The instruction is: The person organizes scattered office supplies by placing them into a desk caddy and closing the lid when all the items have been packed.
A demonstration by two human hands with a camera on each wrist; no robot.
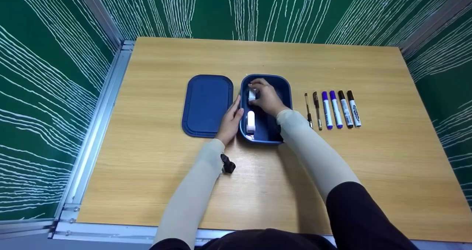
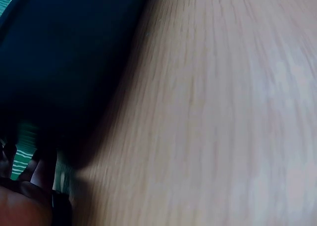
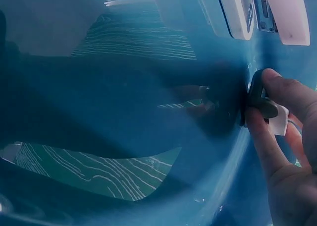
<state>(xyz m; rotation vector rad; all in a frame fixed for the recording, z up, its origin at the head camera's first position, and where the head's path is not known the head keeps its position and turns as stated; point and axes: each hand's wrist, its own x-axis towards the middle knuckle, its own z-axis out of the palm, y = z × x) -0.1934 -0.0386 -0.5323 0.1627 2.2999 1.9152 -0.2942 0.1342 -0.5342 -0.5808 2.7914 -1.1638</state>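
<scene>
A dark blue box (image 1: 284, 95) stands open in the middle of the wooden table (image 1: 147, 169). My right hand (image 1: 266, 97) reaches into it and pinches a small white and black object (image 1: 252, 94) near the box's far left corner. The right wrist view shows its fingertips (image 3: 267, 80) closed on that object (image 3: 276, 118) against the blue inner wall (image 3: 148, 97). A second white item (image 1: 250, 121) lies in the box nearer to me. My left hand (image 1: 231, 120) rests with straight fingers against the box's left outer side (image 2: 59, 77), thumb at the rim.
The box's flat blue lid (image 1: 206, 104) lies just left of it. Several pens and markers (image 1: 333, 109) lie in a row to the right. Green patterned walls and metal rails border the table. Bare wood (image 2: 223, 112) spreads in front of the box.
</scene>
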